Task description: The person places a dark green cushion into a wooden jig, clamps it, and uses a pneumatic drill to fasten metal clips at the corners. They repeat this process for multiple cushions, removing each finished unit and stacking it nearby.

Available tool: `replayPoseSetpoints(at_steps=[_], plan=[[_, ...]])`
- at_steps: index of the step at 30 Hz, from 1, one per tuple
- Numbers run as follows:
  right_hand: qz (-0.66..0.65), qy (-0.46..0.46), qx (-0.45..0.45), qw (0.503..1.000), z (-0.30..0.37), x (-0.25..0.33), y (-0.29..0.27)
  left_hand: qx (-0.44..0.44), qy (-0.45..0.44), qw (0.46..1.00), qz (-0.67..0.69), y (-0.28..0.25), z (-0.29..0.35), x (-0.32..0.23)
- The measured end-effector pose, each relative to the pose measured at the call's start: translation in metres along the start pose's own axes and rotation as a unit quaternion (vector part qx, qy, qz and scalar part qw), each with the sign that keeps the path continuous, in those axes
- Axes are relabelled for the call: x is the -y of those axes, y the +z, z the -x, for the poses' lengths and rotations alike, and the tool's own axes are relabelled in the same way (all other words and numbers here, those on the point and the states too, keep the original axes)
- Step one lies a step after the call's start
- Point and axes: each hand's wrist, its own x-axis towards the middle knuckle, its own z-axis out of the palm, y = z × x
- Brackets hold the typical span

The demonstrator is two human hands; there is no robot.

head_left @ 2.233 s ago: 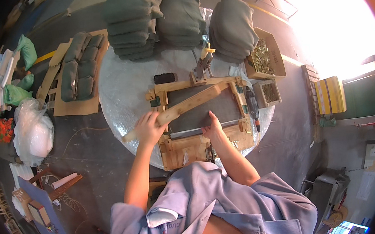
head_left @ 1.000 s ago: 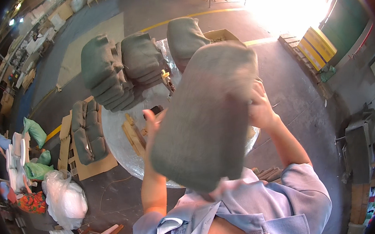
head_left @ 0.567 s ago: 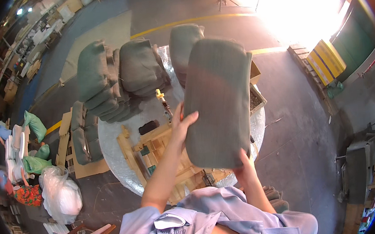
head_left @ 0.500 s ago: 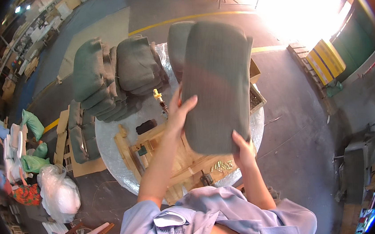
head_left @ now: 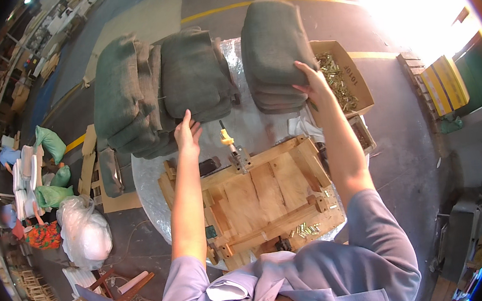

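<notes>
Green fabric cushions are stacked at the far side of the round silvery tabletop (head_left: 262,131). The right hand (head_left: 311,82) lies flat against the near right side of the far-right cushion stack (head_left: 275,50), fingers spread open and touching the cloth, its grip not closed around anything. The left hand (head_left: 187,133) hovers with fingers loosely extended, open and holding nothing, just at the near edge of the middle cushion stack (head_left: 191,74); whether it touches the fabric I cannot tell. A third, leaning pile of cushions (head_left: 124,97) sits further left. Near the person, a wooden frame (head_left: 256,198) lies on the tabletop, with a yellow-handled clamp (head_left: 230,143) at its far edge. A cardboard box (head_left: 341,81) of small brass-coloured parts stands right of the far-right stack
</notes>
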Motion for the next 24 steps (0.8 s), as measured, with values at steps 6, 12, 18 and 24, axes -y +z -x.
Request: replayPoseSetpoints(at_steps=[6, 12, 18, 24], plan=[[-0.025, 0.014, -0.022, 0.999, 0.106, -0.067, -0.056, -0.099, -0.056, 0.984, 0.134, 0.032, -0.035, -0.001], [-0.093, 0.169, -0.087, 0.977, 0.335, -0.212, -0.140, 0.028, 0.012, 0.974, 0.223, 0.095, -0.040, -0.034], [-0.073, 0.193, -0.042, 0.978, 0.438, -0.198, -0.127, 0.101, 0.063, 0.975, 0.187, 0.106, 0.022, -0.092], [-0.092, 0.022, 0.065, 0.993, 0.367, -0.102, -0.125, 0.224, 0.033, 0.941, 0.251, 0.058, 0.232, -0.080]])
